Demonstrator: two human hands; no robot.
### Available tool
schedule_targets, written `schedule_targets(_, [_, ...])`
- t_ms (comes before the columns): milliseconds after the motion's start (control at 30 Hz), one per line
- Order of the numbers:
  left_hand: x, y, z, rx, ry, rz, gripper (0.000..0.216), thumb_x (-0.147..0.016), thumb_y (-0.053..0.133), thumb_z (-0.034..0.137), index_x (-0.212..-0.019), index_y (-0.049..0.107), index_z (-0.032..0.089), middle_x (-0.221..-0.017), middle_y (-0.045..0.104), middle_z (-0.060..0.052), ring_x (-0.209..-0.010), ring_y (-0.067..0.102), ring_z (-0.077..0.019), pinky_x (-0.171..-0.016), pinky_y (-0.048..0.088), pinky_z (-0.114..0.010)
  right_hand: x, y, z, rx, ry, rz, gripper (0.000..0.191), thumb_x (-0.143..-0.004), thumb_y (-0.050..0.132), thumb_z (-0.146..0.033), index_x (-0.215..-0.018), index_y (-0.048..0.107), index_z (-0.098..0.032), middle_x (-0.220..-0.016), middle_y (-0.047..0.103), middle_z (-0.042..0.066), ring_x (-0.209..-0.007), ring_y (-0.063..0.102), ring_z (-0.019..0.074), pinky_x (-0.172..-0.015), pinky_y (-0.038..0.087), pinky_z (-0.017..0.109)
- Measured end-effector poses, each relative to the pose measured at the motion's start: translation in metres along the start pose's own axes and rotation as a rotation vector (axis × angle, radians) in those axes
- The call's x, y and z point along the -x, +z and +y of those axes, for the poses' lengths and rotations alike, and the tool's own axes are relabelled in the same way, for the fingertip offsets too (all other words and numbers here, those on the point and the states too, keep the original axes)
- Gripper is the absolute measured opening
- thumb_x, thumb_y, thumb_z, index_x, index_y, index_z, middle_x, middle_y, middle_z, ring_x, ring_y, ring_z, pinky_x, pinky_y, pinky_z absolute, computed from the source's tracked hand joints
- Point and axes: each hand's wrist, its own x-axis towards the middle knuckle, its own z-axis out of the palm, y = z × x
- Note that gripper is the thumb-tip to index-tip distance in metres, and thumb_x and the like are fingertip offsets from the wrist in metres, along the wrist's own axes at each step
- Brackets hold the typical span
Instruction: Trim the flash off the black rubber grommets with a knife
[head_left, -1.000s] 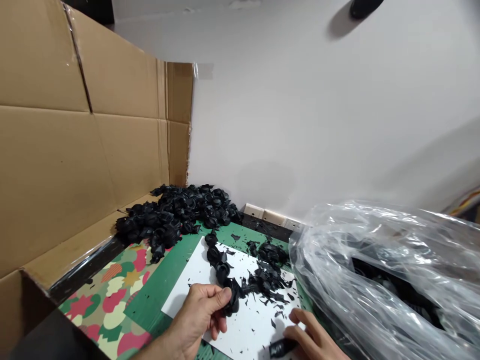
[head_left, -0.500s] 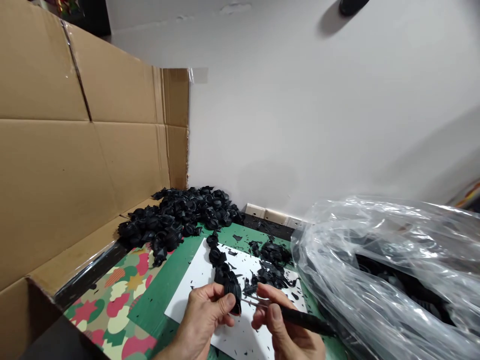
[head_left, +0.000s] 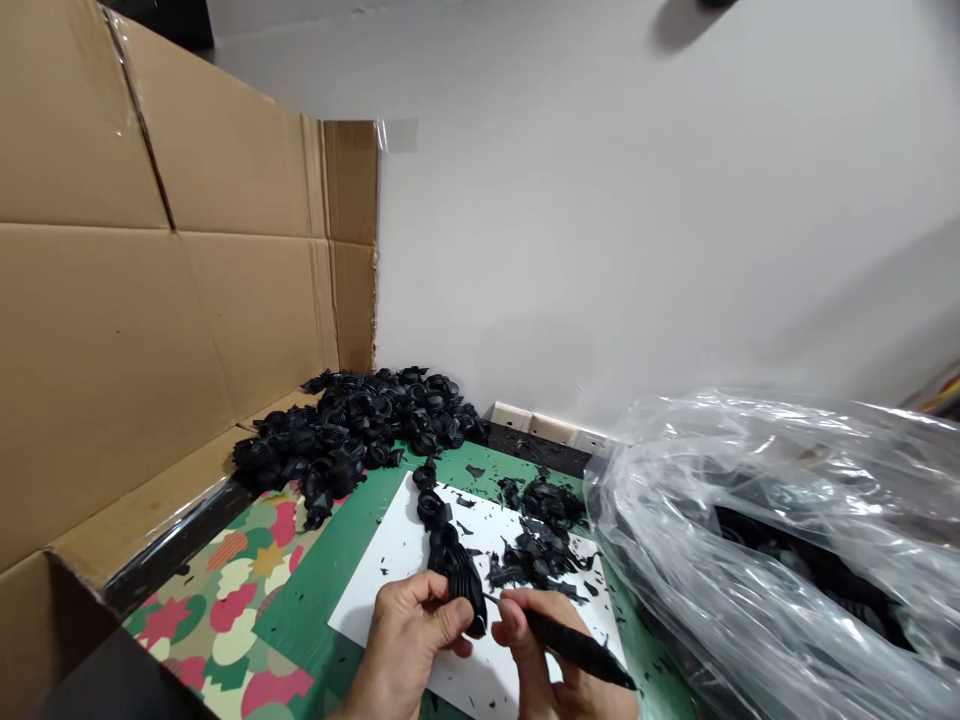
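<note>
Between the thumb and fingers of my left hand [head_left: 409,635] is a ribbed black rubber part [head_left: 466,592], held over a white sheet [head_left: 367,590]. My right hand [head_left: 551,650] is closed on the black handle of a thin-bladed craft knife [head_left: 574,645]. Its narrow tip points left and lies close to the part's right side; whether it touches, I cannot tell. A short row of similar black parts [head_left: 433,512] runs up the sheet beyond my left hand. Black scraps [head_left: 544,550] lie in a heap to the right.
A large pile of black parts [head_left: 360,420] stands against the cardboard wall [head_left: 255,300] at left. A green board [head_left: 315,600] lies under the sheet, beside patterned paper [head_left: 232,600]. A clear plastic bag [head_left: 675,520] with black pieces bulges at right. White sockets [head_left: 551,428] line the wall's foot.
The right hand has shifted slightly and its fingers have drawn in closer round the knife; the handle's back end has swung lower and to the left. The left hand keeps its hold on the rubber part.
</note>
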Motion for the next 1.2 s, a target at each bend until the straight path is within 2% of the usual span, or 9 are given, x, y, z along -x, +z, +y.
schedule_targets(133, [0.003, -0.002, 0.015, 0.044, 0.056, -0.071, 0.035, -0.053, 0.085, 0.043, -0.057, 0.067, 0.013, -0.055, 0.064, -0.002, -0.052, 0.052, -0.0107, -0.054, 0.043, -0.021, -0.025, -0.023, 0.032, 0.249, -0.249, -0.076, 0.022, -0.090, 0.048, -0.031, -0.080, 0.063, -0.018, -0.069, 0.066, 0.003, -0.046, 0.058, 0.0124, -0.044, 0.040, 0.022])
schedule_targets(233, [-0.003, -0.006, 0.018, 0.061, 0.051, -0.053, 0.037, -0.054, 0.084, 0.045, -0.058, 0.066, 0.013, -0.056, 0.064, -0.003, -0.054, 0.054, -0.0118, -0.049, 0.041, -0.020, -0.033, -0.035, 0.038, 0.174, 0.100, -0.118, 0.032, -0.084, 0.052, -0.049, -0.079, 0.064, -0.019, -0.067, 0.067, 0.004, -0.051, 0.061, 0.0170, -0.051, 0.046, 0.026])
schedule_targets(333, [-0.010, -0.009, 0.012, 0.056, 0.057, -0.038, 0.037, -0.053, 0.085, 0.044, -0.057, 0.065, 0.013, -0.056, 0.061, -0.001, -0.053, 0.051, -0.0108, -0.044, 0.038, -0.018, -0.030, -0.034, 0.017, -0.150, 0.515, -0.130, 0.043, -0.073, 0.060, -0.061, -0.081, 0.067, -0.019, -0.067, 0.070, 0.005, -0.064, 0.068, 0.0233, -0.063, 0.052, 0.032])
schedule_targets(400, [-0.012, -0.008, 0.008, 0.045, 0.062, -0.014, 0.036, -0.052, 0.086, 0.041, -0.056, 0.063, 0.014, -0.054, 0.057, 0.002, -0.048, 0.047, -0.0079, -0.043, 0.036, -0.018, -0.025, -0.030, 0.000, -0.369, 0.664, -0.087, 0.046, -0.067, 0.067, -0.061, -0.080, 0.066, -0.017, -0.071, 0.072, 0.006, -0.064, 0.069, 0.0230, -0.063, 0.054, 0.031])
schedule_targets(700, [-0.005, -0.002, 0.003, -0.020, 0.060, 0.039, 0.032, -0.054, 0.085, 0.035, -0.059, 0.061, 0.014, -0.054, 0.052, 0.007, -0.045, 0.045, -0.0053, -0.051, 0.034, -0.019, -0.013, -0.009, -0.025, -0.623, 0.783, 0.093, 0.042, -0.059, 0.078, -0.051, -0.076, 0.068, -0.014, -0.070, 0.073, 0.004, -0.055, 0.067, 0.0182, -0.057, 0.054, 0.027])
schedule_targets(867, [-0.005, -0.003, -0.003, -0.057, 0.069, 0.046, 0.031, -0.056, 0.084, 0.036, -0.058, 0.061, 0.015, -0.048, 0.050, 0.007, -0.045, 0.042, -0.0065, -0.051, 0.032, -0.019, -0.005, -0.006, -0.023, -0.439, 0.594, 0.020, 0.029, -0.075, 0.067, -0.046, -0.079, 0.066, -0.018, -0.059, 0.069, 0.001, -0.055, 0.065, 0.0166, -0.060, 0.051, 0.025])
schedule_targets(1000, [0.001, 0.000, 0.007, -0.011, 0.116, -0.030, 0.034, -0.056, 0.083, 0.041, -0.054, 0.063, 0.014, -0.053, 0.054, 0.002, -0.053, 0.045, -0.0099, -0.053, 0.037, -0.020, -0.007, -0.010, 0.003, -0.063, -0.064, -0.090, 0.023, -0.090, 0.048, -0.034, -0.078, 0.062, -0.020, -0.065, 0.062, 0.001, -0.050, 0.057, 0.0133, -0.049, 0.042, 0.022])
schedule_targets(1067, [0.000, -0.001, 0.015, 0.016, 0.155, -0.057, 0.036, -0.056, 0.083, 0.044, -0.056, 0.065, 0.013, -0.058, 0.056, 0.000, -0.057, 0.047, -0.0114, -0.054, 0.039, -0.021, -0.016, -0.016, 0.020, 0.237, -0.285, -0.108, 0.026, -0.094, 0.039, -0.027, -0.078, 0.059, -0.020, -0.068, 0.061, 0.002, -0.046, 0.052, 0.0119, -0.045, 0.037, 0.023])
schedule_targets(1200, [-0.010, -0.008, 0.019, 0.029, 0.107, 0.001, 0.041, -0.052, 0.084, 0.049, -0.056, 0.065, 0.013, -0.055, 0.053, 0.002, -0.049, 0.043, -0.0084, -0.048, 0.037, -0.020, -0.033, -0.032, 0.038, 0.337, -0.305, -0.094, 0.021, -0.095, 0.043, -0.033, -0.084, 0.057, -0.020, -0.073, 0.062, 0.001, -0.048, 0.055, 0.0102, -0.048, 0.040, 0.020])
